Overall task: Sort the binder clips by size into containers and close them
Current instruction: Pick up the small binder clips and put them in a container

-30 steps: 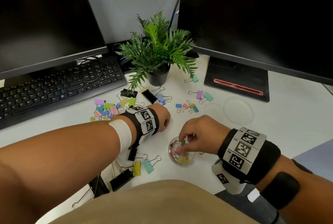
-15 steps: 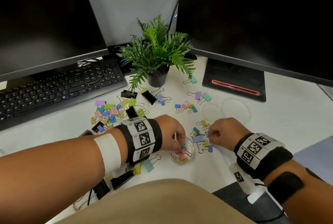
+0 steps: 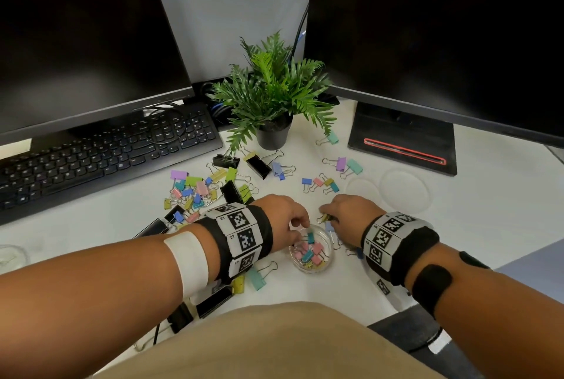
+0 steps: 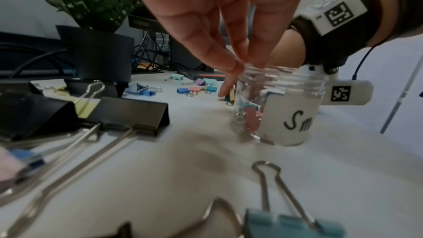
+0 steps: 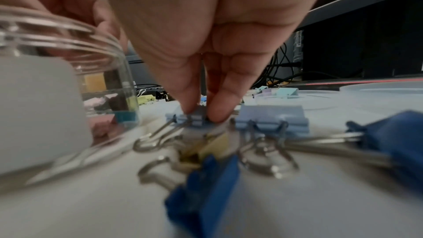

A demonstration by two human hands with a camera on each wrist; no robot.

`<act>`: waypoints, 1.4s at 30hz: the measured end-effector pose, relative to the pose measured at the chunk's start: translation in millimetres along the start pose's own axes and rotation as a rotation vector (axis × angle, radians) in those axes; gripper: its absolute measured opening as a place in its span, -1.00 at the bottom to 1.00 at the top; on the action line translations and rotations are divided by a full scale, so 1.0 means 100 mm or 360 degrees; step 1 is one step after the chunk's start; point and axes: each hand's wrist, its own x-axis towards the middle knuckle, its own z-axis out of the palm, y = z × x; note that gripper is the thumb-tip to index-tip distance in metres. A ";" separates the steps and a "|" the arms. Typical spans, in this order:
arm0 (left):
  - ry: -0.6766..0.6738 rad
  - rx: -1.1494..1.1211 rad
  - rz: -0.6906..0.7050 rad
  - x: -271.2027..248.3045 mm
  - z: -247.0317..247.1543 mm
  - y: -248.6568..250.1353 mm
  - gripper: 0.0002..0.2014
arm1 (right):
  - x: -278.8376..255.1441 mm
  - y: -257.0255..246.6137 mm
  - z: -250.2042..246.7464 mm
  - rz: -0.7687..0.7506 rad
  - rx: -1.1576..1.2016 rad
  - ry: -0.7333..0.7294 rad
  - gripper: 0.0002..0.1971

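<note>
A small clear jar (image 3: 312,256), labelled "Sm" (image 4: 295,121), stands near the desk's front edge and holds several small coloured clips. My left hand (image 3: 300,227) hovers over its mouth with the fingers (image 4: 231,64) bunched and pointing down. No clip shows between them, and a teal clip (image 3: 310,237) lies just below them in the jar. My right hand (image 3: 328,220) is right of the jar. Its thumb and finger pinch a small light-blue clip (image 5: 194,121) on the desk, among blue and yellow clips (image 5: 206,178).
Two clear lids (image 3: 404,189) lie at the right. A pile of mixed coloured clips (image 3: 195,192) and large black clips (image 3: 259,165) sit left of my hands. A potted plant (image 3: 273,134), a keyboard (image 3: 100,152) and a monitor base (image 3: 403,146) stand behind.
My left hand came from the pile to the jar mouth with a clip. My right hand left the jar, moved right and took hold of a light-blue clip.
</note>
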 end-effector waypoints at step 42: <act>0.0198 -0.0118 -0.0271 0.65 -0.28 -0.29 -0.68 | 0.31 0.21 -0.40 0.0322 0.0327 0.0327 -0.76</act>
